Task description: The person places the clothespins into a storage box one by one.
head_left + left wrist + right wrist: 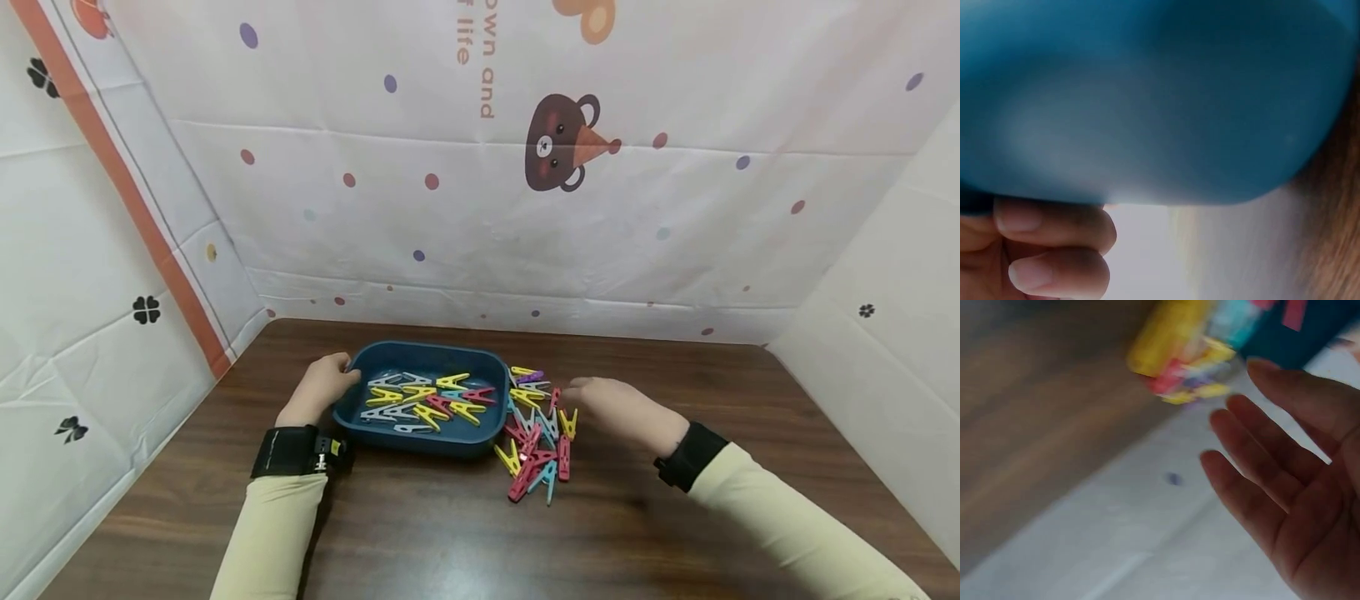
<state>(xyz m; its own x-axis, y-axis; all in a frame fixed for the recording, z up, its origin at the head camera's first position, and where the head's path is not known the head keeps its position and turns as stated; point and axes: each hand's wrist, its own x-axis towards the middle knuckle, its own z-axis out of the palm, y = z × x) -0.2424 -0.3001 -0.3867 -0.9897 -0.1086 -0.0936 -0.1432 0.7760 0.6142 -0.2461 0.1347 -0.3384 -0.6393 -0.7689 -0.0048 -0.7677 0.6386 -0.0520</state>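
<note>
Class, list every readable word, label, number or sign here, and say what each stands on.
"own and": white backdrop cloth, sideways, start cut off.
"f life": same cloth, sideways, start cut off.
Yellow mark on the left black wrist gear: too small to read.
Clothespins and blue tub: no readable text.

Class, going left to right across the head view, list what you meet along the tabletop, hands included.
Left hand → blue basin → heap of loose clothespins → right hand.

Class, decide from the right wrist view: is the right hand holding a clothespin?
No, the right hand shows a bare palm and has nothing in its grasp.
</note>
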